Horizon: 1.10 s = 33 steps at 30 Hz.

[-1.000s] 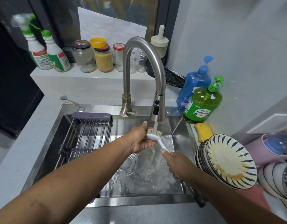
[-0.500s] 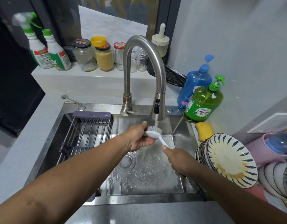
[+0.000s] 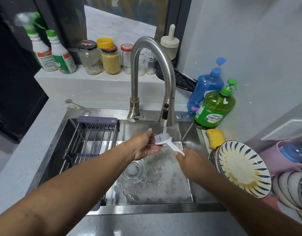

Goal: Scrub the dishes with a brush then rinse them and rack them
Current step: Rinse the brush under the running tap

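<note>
A white plastic dish brush (image 3: 163,139) with a long handle sits under the stream of water falling from the curved brushed-steel faucet (image 3: 152,79), its bristled head directly below the spout over the stainless steel sink (image 3: 186,209). The right hand (image 3: 191,165) is curled around the handle's lower end, thumb on top, gripping it firmly. The left hand (image 3: 144,144) lies just beside the bristles with fingers stretched out and loosely spread, thumb raised, its fingertips touching the brush head from the left and clasping nothing. Below them the wet sink floor shows splashing water and a round drain (image 3: 133,169). A grey slatted drying rack (image 3: 91,142) with a purple-grey end bar fills the sink's left part. To the right of the sink a stack of white plates with dark blue leaf-pattern rims (image 3: 238,167) leans on edge, the front one stained yellowish. Behind it lies a yellow sponge (image 3: 214,137), then a green pump bottle of dish soap (image 3: 214,108) and a blue pump bottle (image 3: 206,87). On the ledge behind the faucet stand several glass jars (image 3: 102,57) and two white spray bottles with green caps (image 3: 51,51).
</note>
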{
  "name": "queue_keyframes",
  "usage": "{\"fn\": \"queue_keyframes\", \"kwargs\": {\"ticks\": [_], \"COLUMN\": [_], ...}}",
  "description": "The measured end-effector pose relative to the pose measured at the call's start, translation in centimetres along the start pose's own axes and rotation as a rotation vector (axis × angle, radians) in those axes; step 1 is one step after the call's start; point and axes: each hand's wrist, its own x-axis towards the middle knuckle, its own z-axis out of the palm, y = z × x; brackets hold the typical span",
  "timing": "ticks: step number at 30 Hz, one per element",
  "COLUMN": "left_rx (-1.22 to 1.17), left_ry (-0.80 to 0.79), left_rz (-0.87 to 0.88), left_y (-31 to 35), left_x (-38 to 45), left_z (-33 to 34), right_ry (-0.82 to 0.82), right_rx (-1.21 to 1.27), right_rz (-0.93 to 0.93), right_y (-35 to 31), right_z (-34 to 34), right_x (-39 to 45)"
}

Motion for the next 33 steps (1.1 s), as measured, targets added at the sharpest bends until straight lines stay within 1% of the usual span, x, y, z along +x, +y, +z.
{"fn": "queue_keyframes", "kwargs": {"ticks": [5, 8, 11, 13, 16, 19, 21, 23, 25, 26, 28, 31, 33], "left_rx": [-0.069, -0.098, -0.096, -0.106, -0.116, -0.119, -0.098, -0.076, -0.083, -0.096, -0.122, -0.12, -0.089], "left_ry": [-0.038, -0.09, -0.126, -0.136, -0.134, -0.157, -0.156, -0.156, -0.191, -0.213, -0.24, -0.279, -0.303], "left_rz": [-0.021, -0.036, -0.044, -0.046, -0.035, -0.031, -0.019, -0.005, 0.004, 0.013, 0.038, 0.055, 0.06], "left_y": [-0.1, 0.0, -0.1, -0.2, -0.3, -0.3, -0.4, -0.4, -0.4, -0.5, -0.5, -0.7, -0.7], "left_x": [-0.1, -0.2, -0.6, -0.7, -0.6, -0.7, -0.6, -0.5, -0.6, -0.6, -0.8, -1.2, -1.5], "left_z": [0.5, 0.9, 1.2, 1.2, 1.1, 1.2, 1.2, 1.0, 0.9, 0.8, 0.5, 0.2, 0.2], "right_ry": [0.096, 0.149, 0.167, 0.169, 0.152, 0.151, 0.142, 0.092, 0.02, 0.001, -0.018, -0.062, -0.088], "right_rx": [-0.101, -0.155, -0.236, -0.242, -0.172, -0.022, 0.061, 0.209, 0.397, 0.448, 0.448, 0.338, 0.311], "right_rz": [-0.048, -0.055, -0.093, -0.109, -0.089, -0.06, -0.079, -0.1, -0.088, -0.076, -0.055, -0.038, -0.021], "right_y": [-0.4, -0.2, 0.0, 0.2, 0.6, 1.2, 1.5, 1.7, 1.8, 2.0, 2.3, 2.5, 2.2], "right_z": [-0.2, -0.4, -0.3, -0.1, 0.6, 1.1, 1.6, 2.0, 2.3, 2.5, 3.0, 3.8, 4.3], "right_x": [-0.3, -0.5, -0.9, -1.0, -1.1, -1.3, -1.3, -1.4, -1.4, -1.2, -0.6, 0.3, 0.7]}}
